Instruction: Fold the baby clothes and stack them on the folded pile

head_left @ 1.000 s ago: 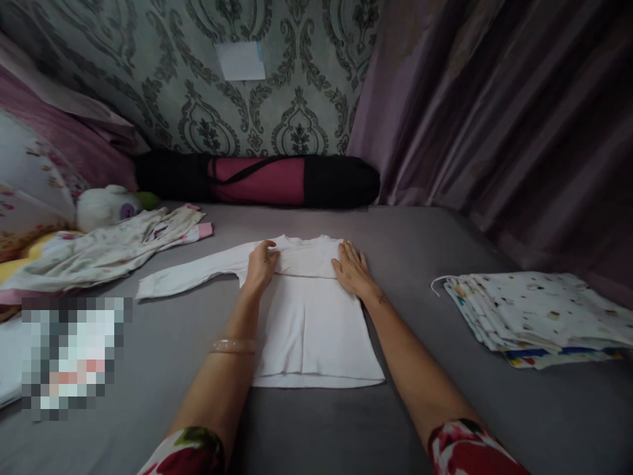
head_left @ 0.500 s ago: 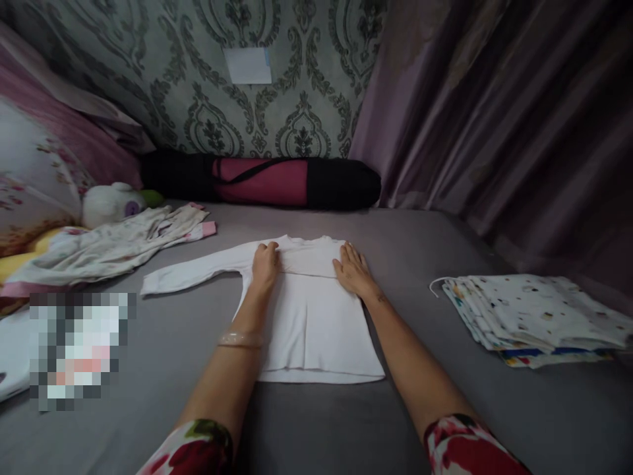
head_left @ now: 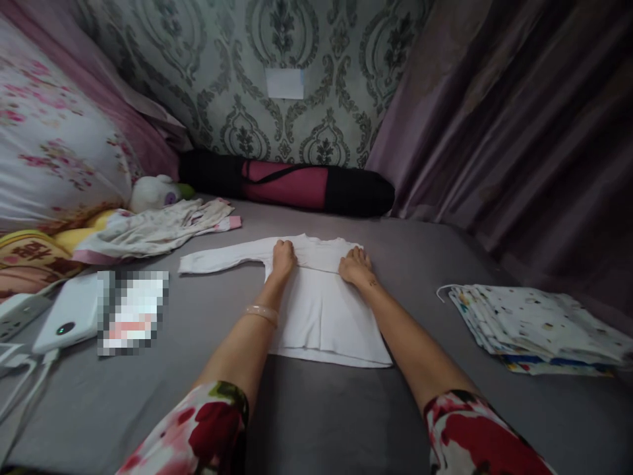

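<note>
White shirt [head_left: 341, 316] flat on the grey sheet [head_left: 420, 251], one sleeve [head_left: 222, 256] outstretched! Left hand [head_left: 283, 259] curls at one shoulder, right hand [head_left: 356, 265] bends its fingers at the other; whether either pinches cloth, I can't tell. Level, even tension should smooth that chest fold [head_left: 319, 260].

No text can be read clearly: the dark red lettering on the yellow cushion [head_left: 38, 252] at nine o'clock is blurred, and the power bank's [head_left: 82, 305] green-lit display, between eight and nine, is too small.
</note>
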`<action>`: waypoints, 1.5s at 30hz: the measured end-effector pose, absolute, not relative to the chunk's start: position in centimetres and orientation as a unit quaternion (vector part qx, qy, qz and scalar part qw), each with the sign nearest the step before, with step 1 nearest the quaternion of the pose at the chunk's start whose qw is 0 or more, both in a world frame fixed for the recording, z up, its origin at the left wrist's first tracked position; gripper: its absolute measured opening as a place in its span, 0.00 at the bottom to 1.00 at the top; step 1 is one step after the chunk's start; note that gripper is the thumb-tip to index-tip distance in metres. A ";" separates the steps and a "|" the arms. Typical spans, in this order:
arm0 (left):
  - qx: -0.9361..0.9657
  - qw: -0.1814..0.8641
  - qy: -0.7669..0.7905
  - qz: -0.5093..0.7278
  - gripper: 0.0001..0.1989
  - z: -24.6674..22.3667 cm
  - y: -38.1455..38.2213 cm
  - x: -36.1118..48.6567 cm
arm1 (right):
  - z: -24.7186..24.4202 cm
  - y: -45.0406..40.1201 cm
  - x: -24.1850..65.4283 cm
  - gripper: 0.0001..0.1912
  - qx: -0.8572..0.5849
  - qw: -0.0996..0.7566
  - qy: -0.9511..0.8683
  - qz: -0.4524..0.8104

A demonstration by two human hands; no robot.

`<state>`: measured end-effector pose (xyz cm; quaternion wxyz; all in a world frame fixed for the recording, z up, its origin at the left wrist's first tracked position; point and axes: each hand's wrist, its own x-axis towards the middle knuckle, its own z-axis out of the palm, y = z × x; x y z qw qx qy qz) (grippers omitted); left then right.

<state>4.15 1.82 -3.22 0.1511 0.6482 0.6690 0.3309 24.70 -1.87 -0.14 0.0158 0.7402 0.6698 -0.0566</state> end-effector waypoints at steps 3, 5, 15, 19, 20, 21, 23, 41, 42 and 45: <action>0.646 0.188 0.652 0.349 0.16 -2.7 1.2 3.2 | -0.6 -2.3 22.2 0.34 0.744 -0.021 0.662 -0.085; 0.638 0.216 0.640 0.371 0.16 -2.3 0.5 2.3 | -1.0 -2.6 20.5 0.35 0.738 -0.043 0.666 -0.098; 0.560 0.260 0.653 0.438 0.13 -0.3 -1.8 -3.9 | -1.6 -2.5 13.9 0.34 0.709 -0.083 0.691 -0.111; 0.544 0.198 0.696 0.425 0.14 -0.3 -2.1 -6.5 | -1.2 -2.4 12.3 0.34 0.699 -0.079 0.699 -0.127; 0.537 0.182 0.708 0.420 0.14 -0.3 -2.2 -7.1 | -1.1 -2.4 11.9 0.34 0.695 -0.075 0.703 -0.132; 0.530 0.164 0.723 0.411 0.15 -0.4 -2.3 -7.7 | -1.1 -2.5 11.6 0.35 0.689 -0.072 0.708 -0.136; 0.505 0.117 0.761 0.389 0.16 -0.4 -2.5 -8.7 | -1.0 -2.7 10.9 0.34 0.677 -0.073 0.720 -0.135; 0.308 0.104 0.914 0.242 0.26 1.7 -3.1 -13.5 | 0.6 -0.5 7.0 0.24 0.662 -0.113 0.740 -0.037; 0.308 0.123 0.911 0.246 0.26 1.7 -3.1 -13.7 | 0.5 -0.5 6.9 0.23 0.660 -0.111 0.743 -0.032; 0.340 0.150 0.888 0.271 0.19 1.8 -2.8 -14.8 | 0.3 -0.7 6.6 0.24 0.656 -0.098 0.748 -0.025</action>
